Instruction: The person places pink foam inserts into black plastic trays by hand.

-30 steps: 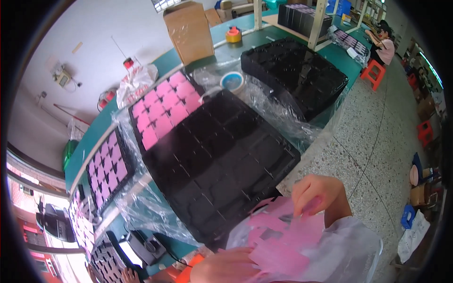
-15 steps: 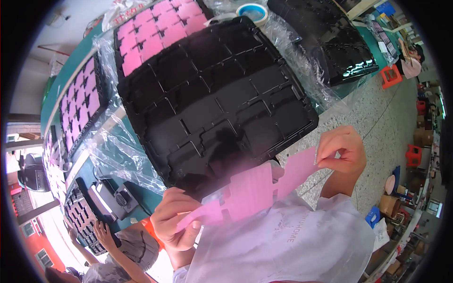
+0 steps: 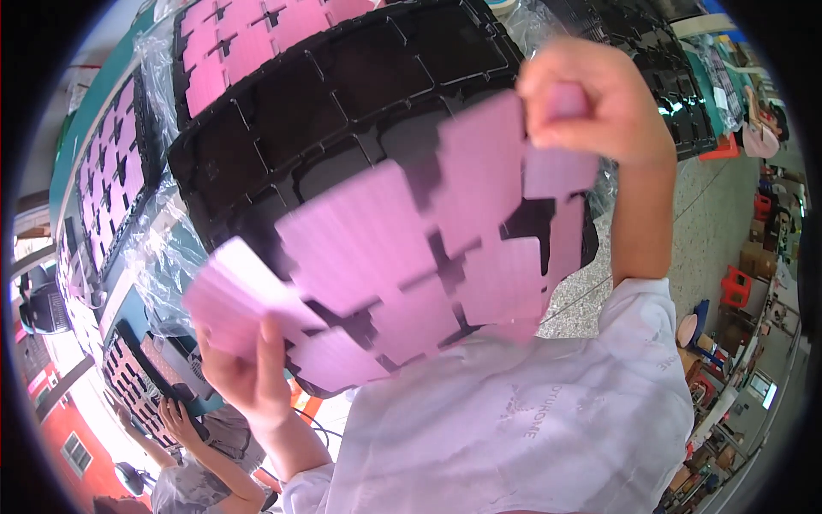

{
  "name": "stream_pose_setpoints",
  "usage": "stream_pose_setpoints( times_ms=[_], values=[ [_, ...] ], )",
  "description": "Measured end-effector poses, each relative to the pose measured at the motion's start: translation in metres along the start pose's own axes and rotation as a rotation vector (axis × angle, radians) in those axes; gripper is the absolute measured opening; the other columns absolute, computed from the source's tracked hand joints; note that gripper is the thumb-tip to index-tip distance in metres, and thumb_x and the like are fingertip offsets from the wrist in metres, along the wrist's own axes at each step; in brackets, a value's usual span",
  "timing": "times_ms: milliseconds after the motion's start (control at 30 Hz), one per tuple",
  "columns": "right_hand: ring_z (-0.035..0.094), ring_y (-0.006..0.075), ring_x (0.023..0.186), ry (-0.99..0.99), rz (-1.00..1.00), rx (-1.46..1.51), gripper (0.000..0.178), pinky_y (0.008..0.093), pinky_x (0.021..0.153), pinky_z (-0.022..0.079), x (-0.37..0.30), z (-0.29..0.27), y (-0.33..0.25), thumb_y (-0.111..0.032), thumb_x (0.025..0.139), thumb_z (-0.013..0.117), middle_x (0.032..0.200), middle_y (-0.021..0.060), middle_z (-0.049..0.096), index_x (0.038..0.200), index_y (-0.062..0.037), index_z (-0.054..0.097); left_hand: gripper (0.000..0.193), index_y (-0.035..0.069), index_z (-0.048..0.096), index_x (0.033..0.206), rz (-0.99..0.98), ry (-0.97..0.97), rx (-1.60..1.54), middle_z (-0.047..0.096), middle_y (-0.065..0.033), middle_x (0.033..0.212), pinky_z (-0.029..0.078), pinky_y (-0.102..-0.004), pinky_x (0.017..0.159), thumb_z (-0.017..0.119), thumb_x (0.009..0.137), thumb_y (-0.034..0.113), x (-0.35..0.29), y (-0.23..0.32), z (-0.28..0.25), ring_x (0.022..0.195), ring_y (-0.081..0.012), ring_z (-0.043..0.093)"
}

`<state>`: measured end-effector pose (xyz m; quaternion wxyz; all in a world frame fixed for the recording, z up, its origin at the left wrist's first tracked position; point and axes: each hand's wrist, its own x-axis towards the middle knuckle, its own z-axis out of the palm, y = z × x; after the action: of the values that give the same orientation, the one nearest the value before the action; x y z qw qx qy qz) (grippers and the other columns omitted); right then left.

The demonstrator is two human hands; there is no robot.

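A thin, flexible pink sheet with cross-shaped cutouts is stretched between my hands above the near part of a black moulded tray. My left hand pinches its left end, the thumb on the upper face. Raised higher, my right hand grips the other end with curled fingers and is slightly blurred. The sheet slants up to the right and hides the near half of the tray. Whether its near edge touches the tray, I cannot tell.
Behind the tray lies another black tray holding a pink sheet; a similar filled tray stands to the left. Crumpled clear plastic film lies between. At lower left, a co-worker's hands touch a tray. A glossy black tray is at far right.
The pink sheet has gone from a narrow strip near my body to spread out over the tray. My right hand has risen and moved forward; my left hand has shifted left.
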<state>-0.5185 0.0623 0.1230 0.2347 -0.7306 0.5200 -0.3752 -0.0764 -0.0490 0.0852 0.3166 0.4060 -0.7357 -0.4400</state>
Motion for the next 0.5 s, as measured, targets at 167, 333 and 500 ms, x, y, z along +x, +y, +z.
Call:
stream_pose_setpoints(
  times_ms=[167,333,500],
  values=[
    [0.070,0.0089,0.078,-0.129,0.352,0.257,0.033,0.0202,0.068,0.051,0.028,0.000,0.031,0.005,0.085,0.078,0.091,0.0070,0.075,0.116,-0.0004,0.065,0.013,-0.006,0.076,0.097,0.139,-0.061,0.013,0.048,-0.0272,0.158,0.044,-0.0348,0.108,0.075,0.094,0.007,0.065,-0.009,0.019,0.140,-0.0308,0.055],
    [0.071,0.0097,0.085,-0.230,0.226,0.171,0.052,0.0239,0.075,0.056,0.007,-0.004,0.032,-0.009,0.078,0.090,0.095,0.0076,0.076,0.124,-0.0002,0.068,0.013,-0.006,0.076,0.095,0.120,-0.105,0.008,0.049,-0.0254,0.159,0.046,-0.0325,0.103,0.073,0.095,0.007,0.068,-0.011,0.016,0.134,-0.0277,0.059],
    [0.070,0.0125,0.095,-0.020,0.379,0.302,0.072,0.0276,0.084,0.055,-0.044,-0.001,0.021,-0.008,0.069,0.095,0.116,0.0053,0.072,0.133,0.0034,0.062,0.014,-0.004,0.075,0.104,0.059,-0.107,-0.027,0.068,-0.0171,0.129,0.048,-0.0258,0.090,0.073,0.097,0.009,0.057,-0.043,-0.012,0.109,-0.0171,0.066]
  ],
)
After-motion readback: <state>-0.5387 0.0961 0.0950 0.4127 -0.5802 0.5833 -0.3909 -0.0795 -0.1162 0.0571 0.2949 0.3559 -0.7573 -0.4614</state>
